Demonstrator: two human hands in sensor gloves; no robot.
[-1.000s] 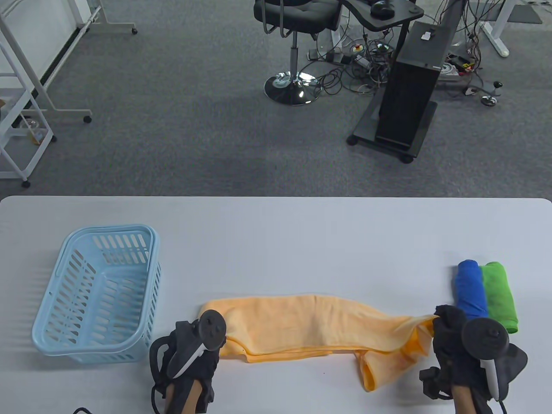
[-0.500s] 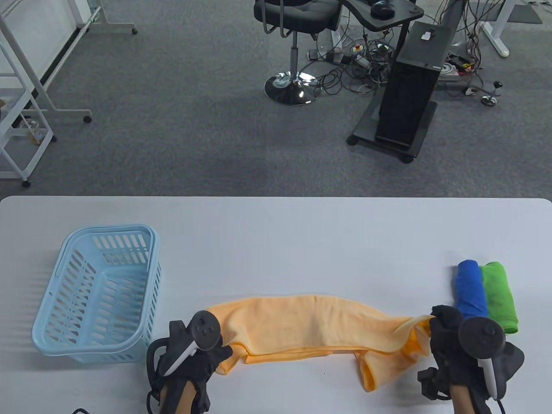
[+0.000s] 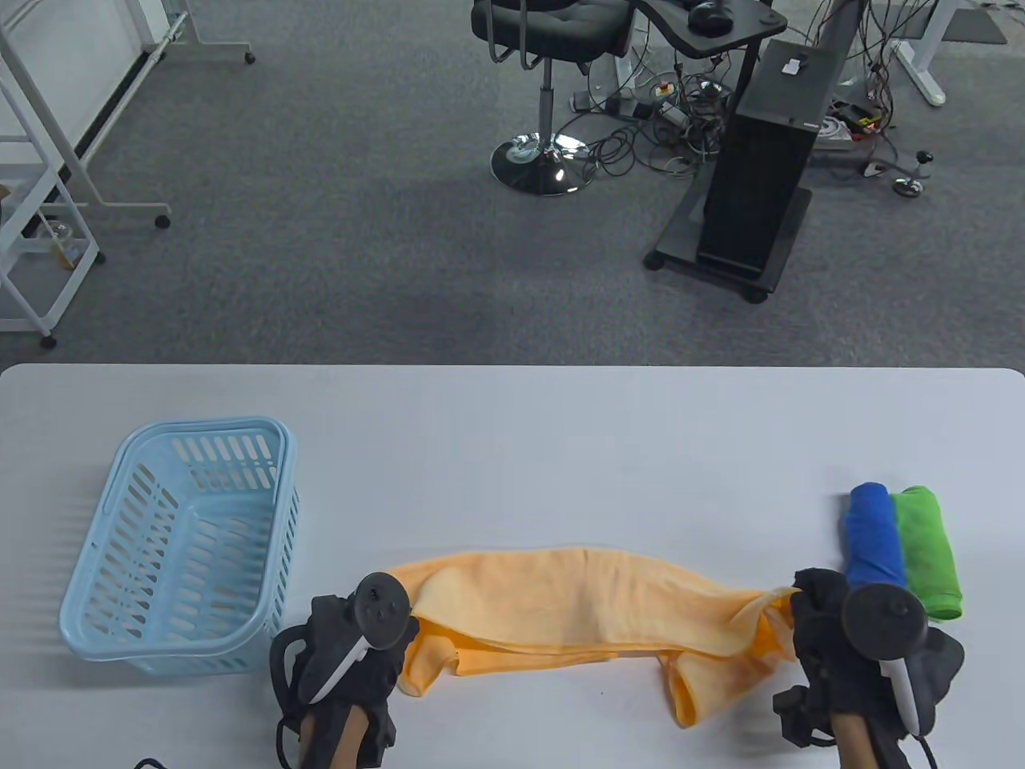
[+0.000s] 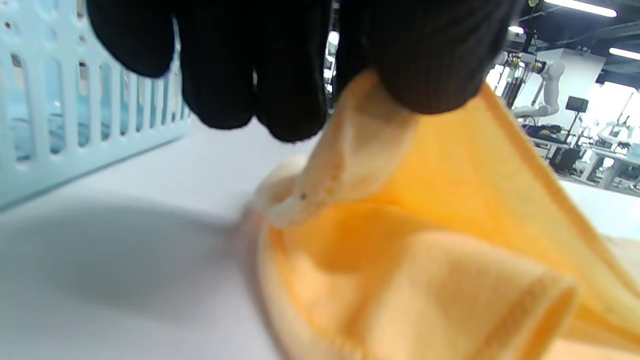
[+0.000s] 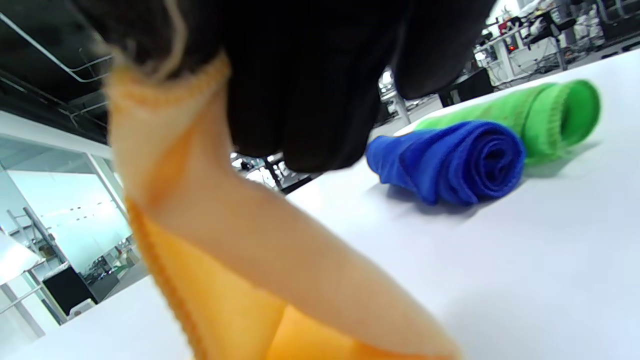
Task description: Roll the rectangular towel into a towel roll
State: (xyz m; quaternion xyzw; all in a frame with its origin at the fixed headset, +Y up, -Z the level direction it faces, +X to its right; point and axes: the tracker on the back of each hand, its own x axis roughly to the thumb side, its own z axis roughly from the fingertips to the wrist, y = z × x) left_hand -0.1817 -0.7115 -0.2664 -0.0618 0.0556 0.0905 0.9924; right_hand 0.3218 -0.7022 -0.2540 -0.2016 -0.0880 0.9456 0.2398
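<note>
An orange towel (image 3: 576, 613) stretches left to right near the table's front edge, folded lengthwise with a loose flap sagging at its right end. My left hand (image 3: 392, 641) pinches the towel's (image 4: 425, 240) left corner, lifted a little off the table. My right hand (image 3: 809, 617) pinches the right corner of the towel (image 5: 225, 280), held up above the surface. Both hands wear black gloves with trackers on their backs.
A light blue slatted basket (image 3: 188, 545) stands at the left, close to my left hand. A rolled blue towel (image 3: 874, 538) and a rolled green towel (image 3: 927, 549) lie side by side just beyond my right hand. The white table (image 3: 512, 432) extends behind the towel.
My left hand took hold of the towel's left corner and pulled it up and slightly toward the front. The right hand drifted a little left, still holding its corner.
</note>
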